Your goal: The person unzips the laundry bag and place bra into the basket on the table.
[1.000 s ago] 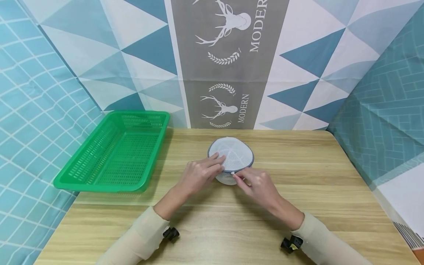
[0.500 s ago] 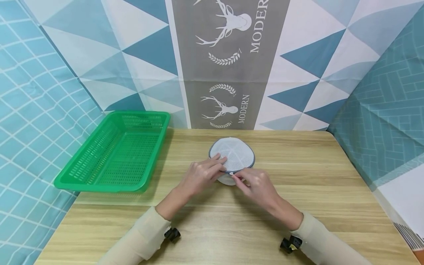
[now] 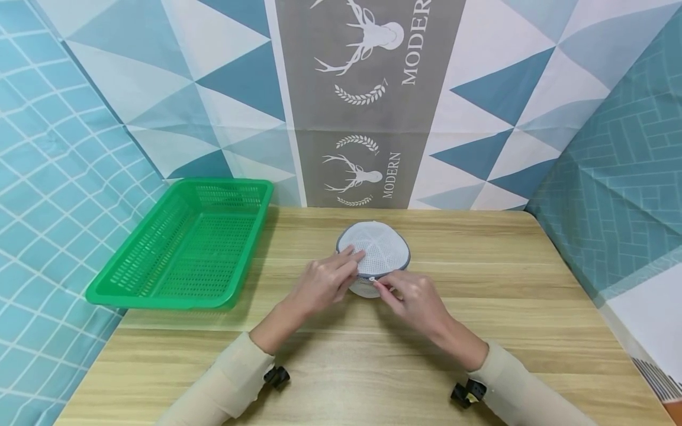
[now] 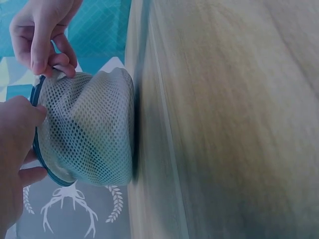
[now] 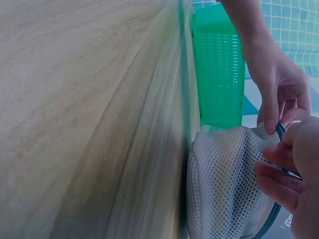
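Observation:
A round white mesh bag (image 3: pixel 379 248) with a dark blue rim stands on the table. My left hand (image 3: pixel 322 283) grips its near left edge, fingers over the mesh top; in the left wrist view the thumb of that hand (image 4: pixel 12 149) lies against the side just below the rim. Between the thumb and fingers of my right hand (image 3: pixel 418 299) is a small white zipper pull (image 3: pixel 373 278) at the near edge. The right wrist view shows the bag's side (image 5: pixel 227 174) bulging and creased, the left hand (image 5: pixel 279 84) pinching the rim. What is inside cannot be made out.
A green perforated basket (image 3: pixel 208 254) sits at the left of the wooden table (image 3: pixel 341 367), behind and beside the left forearm. Patterned cloths (image 3: pixel 479 118) hang along the back and both sides. A small black device is on each wrist.
The bag has shifted very slightly to the right under my left hand, while the zipper pull and my right fingertips have moved slightly left along the rim. Both grips stay.

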